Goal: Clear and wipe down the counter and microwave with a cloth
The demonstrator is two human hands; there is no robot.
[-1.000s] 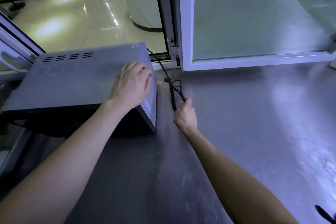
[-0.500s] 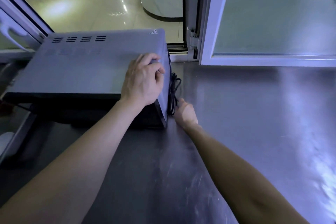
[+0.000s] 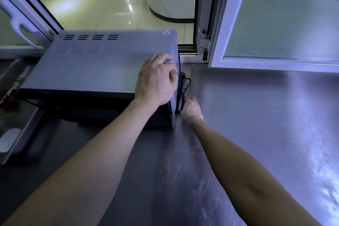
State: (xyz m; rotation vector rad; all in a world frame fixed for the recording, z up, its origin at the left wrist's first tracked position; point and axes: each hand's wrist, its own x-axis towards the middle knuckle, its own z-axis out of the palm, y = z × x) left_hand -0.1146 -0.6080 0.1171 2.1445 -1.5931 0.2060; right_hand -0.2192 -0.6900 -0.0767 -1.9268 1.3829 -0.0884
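A grey microwave [image 3: 95, 64] stands on the steel counter [image 3: 256, 124] at the left, its front facing me. My left hand [image 3: 156, 80] lies on its top and curls over the right edge, gripping it. My right hand [image 3: 191, 109] is low beside the microwave's right side, closed around the bundled black power cord [image 3: 183, 88] that hangs against that side. No cloth is in view.
A white-framed window [image 3: 275, 24] stands behind the counter at the right, with an open gap to a tiled floor behind the microwave. A sink edge [image 3: 16, 134] lies at the left. The counter stretches bare to the right.
My right hand has brought the cord from out on the counter up against the microwave's right side. My left hand slid further over the top right edge.
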